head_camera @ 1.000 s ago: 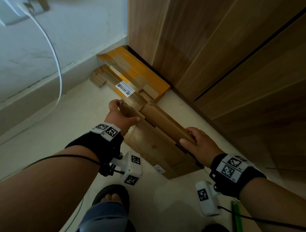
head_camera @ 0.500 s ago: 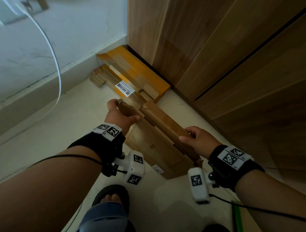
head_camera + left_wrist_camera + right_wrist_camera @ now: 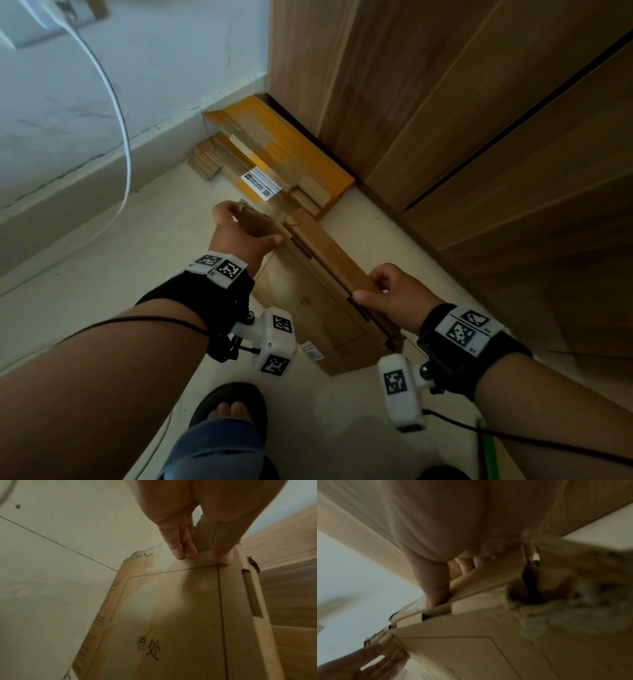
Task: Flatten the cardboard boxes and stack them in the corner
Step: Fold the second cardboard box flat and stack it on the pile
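Corner by wooden cabinet: flattened orange-and-brown cardboard stack, done. Left hand and right hand clamp flattened plain brown cardboard box, unstacked.

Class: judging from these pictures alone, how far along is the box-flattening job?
Done: flattened boxes already lie stacked in the corner by the wooden cabinet. In hand: the left hand and right hand grip a brown cardboard box by its top edge, standing on the floor. Left: laying it on the stack.
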`<control>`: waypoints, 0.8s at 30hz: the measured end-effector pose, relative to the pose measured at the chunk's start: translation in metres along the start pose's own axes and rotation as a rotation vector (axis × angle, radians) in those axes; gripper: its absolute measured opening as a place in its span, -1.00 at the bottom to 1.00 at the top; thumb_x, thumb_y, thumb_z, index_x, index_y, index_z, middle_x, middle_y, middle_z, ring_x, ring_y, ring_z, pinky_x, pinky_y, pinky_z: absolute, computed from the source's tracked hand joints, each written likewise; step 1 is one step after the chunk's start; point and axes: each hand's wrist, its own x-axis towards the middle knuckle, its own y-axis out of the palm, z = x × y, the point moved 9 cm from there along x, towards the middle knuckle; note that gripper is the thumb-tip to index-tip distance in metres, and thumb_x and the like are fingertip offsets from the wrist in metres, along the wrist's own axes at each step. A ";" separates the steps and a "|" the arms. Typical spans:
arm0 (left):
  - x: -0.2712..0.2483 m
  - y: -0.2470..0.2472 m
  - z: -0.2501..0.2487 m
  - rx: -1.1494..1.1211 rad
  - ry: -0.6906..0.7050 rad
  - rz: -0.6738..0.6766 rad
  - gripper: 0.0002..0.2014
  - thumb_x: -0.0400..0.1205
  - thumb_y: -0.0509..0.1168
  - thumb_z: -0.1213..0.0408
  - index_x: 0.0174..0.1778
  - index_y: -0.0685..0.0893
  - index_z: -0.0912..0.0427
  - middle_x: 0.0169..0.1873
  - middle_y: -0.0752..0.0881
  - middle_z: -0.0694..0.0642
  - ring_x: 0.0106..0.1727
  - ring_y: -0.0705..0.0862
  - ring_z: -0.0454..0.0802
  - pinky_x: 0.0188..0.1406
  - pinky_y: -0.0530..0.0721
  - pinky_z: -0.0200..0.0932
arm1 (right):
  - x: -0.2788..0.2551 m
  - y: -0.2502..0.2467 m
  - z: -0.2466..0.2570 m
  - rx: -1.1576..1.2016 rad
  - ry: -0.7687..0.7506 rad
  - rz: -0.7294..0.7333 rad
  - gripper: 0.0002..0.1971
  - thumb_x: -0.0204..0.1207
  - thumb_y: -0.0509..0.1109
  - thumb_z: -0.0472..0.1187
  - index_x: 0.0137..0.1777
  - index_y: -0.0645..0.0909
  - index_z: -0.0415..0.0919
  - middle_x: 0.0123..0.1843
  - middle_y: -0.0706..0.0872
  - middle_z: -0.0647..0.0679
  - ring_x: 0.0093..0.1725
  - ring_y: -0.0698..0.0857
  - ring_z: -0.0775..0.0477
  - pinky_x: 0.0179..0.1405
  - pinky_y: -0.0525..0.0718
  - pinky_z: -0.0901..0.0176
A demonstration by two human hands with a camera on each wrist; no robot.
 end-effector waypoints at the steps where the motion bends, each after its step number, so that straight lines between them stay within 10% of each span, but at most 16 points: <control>1: 0.000 -0.001 0.000 -0.003 -0.002 0.000 -0.20 0.39 0.53 0.23 0.45 0.19 0.04 0.27 0.66 0.19 0.19 0.67 0.17 0.15 0.69 0.08 | -0.001 0.001 0.002 -0.001 -0.005 0.004 -0.57 0.45 0.43 0.05 0.24 0.42 -0.06 0.19 0.60 -0.01 0.11 0.62 -0.03 0.02 0.57 0.15; 7: 0.001 -0.006 -0.001 -0.020 0.007 -0.011 -0.20 0.39 0.52 0.23 0.45 0.19 0.05 0.27 0.66 0.20 0.16 0.67 0.15 -0.01 0.63 -0.06 | -0.008 0.017 0.016 -0.134 -0.098 0.109 -0.08 0.29 0.57 0.03 0.57 0.10 0.11 0.32 0.57 0.03 0.24 0.63 -0.05 0.25 0.60 0.13; 17: 0.006 -0.031 0.012 -0.055 -0.028 -0.069 -0.11 0.42 0.48 0.10 0.61 0.13 -0.03 0.55 0.29 0.24 0.49 0.41 0.22 0.36 0.49 0.09 | 0.009 -0.021 0.044 0.287 -0.166 -0.031 -0.38 0.41 0.51 -0.26 0.42 0.37 0.07 0.14 0.64 0.07 0.07 0.69 0.01 -0.04 0.72 0.12; 24: 0.007 -0.016 0.064 -0.243 -0.356 0.165 -0.03 0.37 0.49 -0.02 0.64 0.13 0.08 0.36 0.56 0.23 0.37 0.56 0.25 0.40 0.52 0.19 | 0.047 -0.045 0.092 0.517 -0.171 -0.007 -0.41 0.46 0.42 -0.39 0.47 0.40 -0.05 0.08 0.69 -0.03 -0.07 0.70 -0.03 -0.25 0.71 0.10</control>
